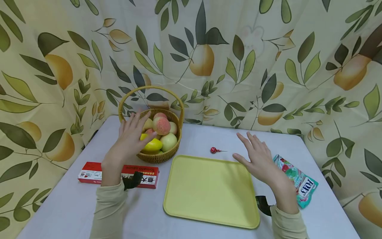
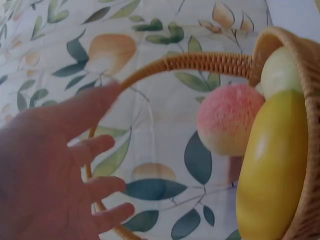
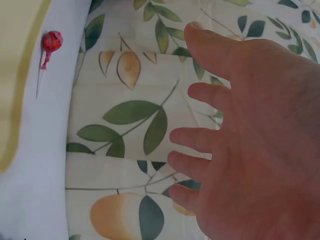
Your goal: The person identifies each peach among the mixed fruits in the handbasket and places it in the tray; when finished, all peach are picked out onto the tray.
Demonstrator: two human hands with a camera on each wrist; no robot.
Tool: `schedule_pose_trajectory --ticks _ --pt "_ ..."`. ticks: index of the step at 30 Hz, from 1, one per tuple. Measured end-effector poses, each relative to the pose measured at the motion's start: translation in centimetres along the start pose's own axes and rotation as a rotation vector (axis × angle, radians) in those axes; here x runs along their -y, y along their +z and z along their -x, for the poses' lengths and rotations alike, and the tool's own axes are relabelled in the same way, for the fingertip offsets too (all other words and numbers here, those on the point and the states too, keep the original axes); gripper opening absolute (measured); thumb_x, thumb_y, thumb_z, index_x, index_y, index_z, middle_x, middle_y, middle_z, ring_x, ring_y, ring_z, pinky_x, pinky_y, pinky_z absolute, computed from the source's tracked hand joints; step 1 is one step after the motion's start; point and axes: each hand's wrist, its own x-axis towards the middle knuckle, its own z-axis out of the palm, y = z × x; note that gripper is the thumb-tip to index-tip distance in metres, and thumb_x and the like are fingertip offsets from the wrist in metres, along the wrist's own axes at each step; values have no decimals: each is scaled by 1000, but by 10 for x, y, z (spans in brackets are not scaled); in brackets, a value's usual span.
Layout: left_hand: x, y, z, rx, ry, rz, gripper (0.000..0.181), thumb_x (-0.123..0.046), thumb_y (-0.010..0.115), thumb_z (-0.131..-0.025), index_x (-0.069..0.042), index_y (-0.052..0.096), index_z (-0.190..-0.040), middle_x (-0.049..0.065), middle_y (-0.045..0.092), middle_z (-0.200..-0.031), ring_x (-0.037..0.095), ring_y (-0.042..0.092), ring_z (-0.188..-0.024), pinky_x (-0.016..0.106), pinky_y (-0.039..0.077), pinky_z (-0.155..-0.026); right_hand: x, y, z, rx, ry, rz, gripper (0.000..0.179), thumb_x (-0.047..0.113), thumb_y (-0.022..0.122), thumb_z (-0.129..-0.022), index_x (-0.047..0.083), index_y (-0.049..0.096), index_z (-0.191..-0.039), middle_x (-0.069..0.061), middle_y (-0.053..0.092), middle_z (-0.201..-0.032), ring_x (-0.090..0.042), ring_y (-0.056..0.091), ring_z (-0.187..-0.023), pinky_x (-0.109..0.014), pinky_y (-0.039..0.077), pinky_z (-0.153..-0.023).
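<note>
My left hand (image 1: 129,137), fingers spread and holding nothing, is raised in front of the wicker basket (image 1: 158,158) and overlaps its left side in the head view. Peaches, among them a pink one (image 2: 230,120), a yellow mango-like fruit (image 2: 275,165) and pale round fruits (image 1: 168,142) fill the basket. My right hand (image 1: 258,157), also spread and holding nothing, hovers near the upper right corner of the yellow tray (image 1: 209,192). A red wrapped lollipop (image 1: 213,150) lies behind the tray, left of the right hand's fingertips.
A red tomato sauce box (image 1: 140,176) lies at the left, partly hidden behind my left forearm. On the right, a teal FOX'S bag (image 1: 301,186) lies beyond my right wrist. A leaf-and-fruit patterned curtain (image 1: 226,99) hangs behind the white table (image 1: 191,132).
</note>
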Motion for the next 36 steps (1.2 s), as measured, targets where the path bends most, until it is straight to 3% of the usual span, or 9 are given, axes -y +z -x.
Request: schedule_pose_trajectory --ticks 4,8,11,14,19,23,27,33,36 --pt "14 -6 2 -82 23 39 81 -52 52 -103 -20 12 -167 14 -7 -175 45 -4 -160 71 -7 -125 6 7 -3 7 -22 -7 75 46 58 -103 17 26 -163 -31 19 -167 -56 16 -154 -77 10 -120" --pt "29 -8 1 -230 65 81 78 -48 52 -104 -18 16 -166 10 -11 -175 42 -8 -161 71 -6 -125 14 15 -7 10 -56 -30 73 44 59 -103 16 28 -163 -30 19 -168 -56 15 -154 -77 8 -120" --pt "40 -4 -3 -336 56 108 75 -45 51 -105 -22 14 -166 8 -13 -175 39 -9 -161 71 -4 -125 22 27 -13 -4 -95 -39 69 40 59 -103 16 31 -162 -27 22 -168 -52 17 -155 -76 10 -121" --pt "51 3 -9 -391 15 144 77 -40 53 -105 -26 9 -167 9 -17 -174 42 -9 -160 74 0 -124 31 43 -21 -49 -168 -52 64 35 60 -103 15 36 -159 -24 30 -166 -46 25 -155 -71 16 -123" --pt "61 10 -12 -359 -66 237 84 -42 52 -105 -32 -6 -166 9 -23 -172 49 -6 -159 79 10 -120 57 66 -34 -105 -294 -85 60 33 63 -102 15 43 -156 -17 42 -162 -38 39 -150 -63 25 -124" --pt "66 11 -12 -312 -83 283 85 -46 48 -106 -31 -11 -165 12 -8 -174 48 8 -158 75 19 -121 75 82 -46 -70 -352 -85 60 37 62 -103 17 43 -157 -15 41 -162 -36 39 -150 -60 26 -125" --pt "68 11 -12 -283 -83 311 85 -45 48 -107 -29 -12 -164 15 2 -174 47 14 -158 70 19 -124 90 92 -61 -22 -379 -83 62 41 61 -102 19 42 -157 -13 39 -164 -34 37 -153 -58 26 -127" --pt "69 12 -12 -285 -80 327 86 -41 49 -107 -29 -14 -164 13 -1 -175 47 14 -158 69 19 -124 111 93 -91 2 -415 -89 65 42 61 -102 20 38 -159 -16 34 -166 -36 35 -153 -60 27 -126" --pt "72 13 -12 -281 -91 352 87 -41 49 -107 -25 -15 -164 14 -4 -175 45 12 -159 67 17 -126 122 93 -108 3 -445 -80 69 41 62 -102 14 36 -160 -20 29 -168 -41 31 -154 -63 27 -125"
